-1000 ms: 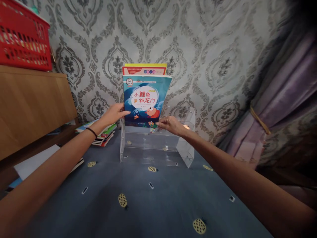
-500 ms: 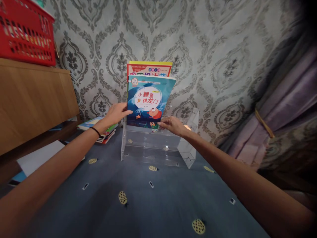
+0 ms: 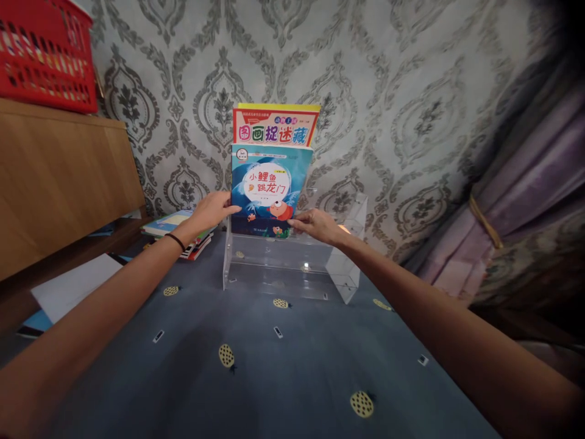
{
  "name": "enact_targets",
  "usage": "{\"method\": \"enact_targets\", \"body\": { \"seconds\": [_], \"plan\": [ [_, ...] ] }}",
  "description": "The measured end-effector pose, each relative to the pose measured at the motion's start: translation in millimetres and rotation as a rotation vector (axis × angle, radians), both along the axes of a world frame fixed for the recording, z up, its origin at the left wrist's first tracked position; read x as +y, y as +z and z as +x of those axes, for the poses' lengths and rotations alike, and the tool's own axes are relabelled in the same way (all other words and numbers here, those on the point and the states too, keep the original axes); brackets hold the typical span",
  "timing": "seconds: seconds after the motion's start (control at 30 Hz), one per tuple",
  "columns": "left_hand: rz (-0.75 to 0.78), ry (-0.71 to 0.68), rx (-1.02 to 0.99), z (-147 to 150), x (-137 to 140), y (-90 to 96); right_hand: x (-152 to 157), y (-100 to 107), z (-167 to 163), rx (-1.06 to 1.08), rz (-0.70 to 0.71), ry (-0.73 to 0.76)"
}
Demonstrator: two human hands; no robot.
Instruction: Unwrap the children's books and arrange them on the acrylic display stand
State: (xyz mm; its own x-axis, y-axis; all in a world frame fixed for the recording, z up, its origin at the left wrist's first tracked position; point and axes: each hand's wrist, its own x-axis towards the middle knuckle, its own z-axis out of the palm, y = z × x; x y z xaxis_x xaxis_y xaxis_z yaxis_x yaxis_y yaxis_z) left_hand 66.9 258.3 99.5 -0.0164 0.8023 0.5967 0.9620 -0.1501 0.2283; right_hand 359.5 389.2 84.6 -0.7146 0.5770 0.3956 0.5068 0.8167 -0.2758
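A blue picture book (image 3: 267, 189) with a cartoon fish on its cover stands upright at the clear acrylic book rack (image 3: 274, 268). My left hand (image 3: 214, 210) grips its left edge, thumb across the front cover. At the lower right edge, my right hand (image 3: 317, 225) pinches the same book between thumb and fingers. Directly behind it rises a red-bordered book (image 3: 274, 127) with large coloured lettering, and a yellow edge shows above that one. The back of the blue book and the fingers behind it are hidden.
Left of the rack lies a stack of books (image 3: 171, 222). Nearer on that side are white papers (image 3: 80, 286). A red plastic basket (image 3: 48, 55) sits on a wooden cabinet (image 3: 68, 183). Patterned wallpaper is behind, a purple curtain (image 3: 457, 244) at right, and dark blue patterned cloth (image 3: 283, 390) underneath.
The blue book has dropped slightly and shifted left against the rack, uncovering more of the red-bordered book's title. Both hands keep their hold. The view has shifted a little.
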Motion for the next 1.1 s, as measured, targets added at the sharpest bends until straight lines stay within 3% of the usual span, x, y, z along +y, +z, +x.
{"method": "enact_targets", "body": {
  "seconds": [0.27,0.53,0.8,1.1],
  "plan": [
    [-0.050,0.110,0.020,12,-10,-1.2,-7,2,-1,0.107,-0.020,-0.049],
    [0.039,0.199,-0.024,24,-22,0.3,-20,3,-4,0.231,0.037,-0.077],
    [-0.042,0.218,0.020,35,-24,5.8,-34,-4,-12,0.254,0.142,-0.180],
    [-0.102,0.240,0.018,50,-34,5.4,-38,-8,-12,0.235,0.160,-0.200]
  ]
}}
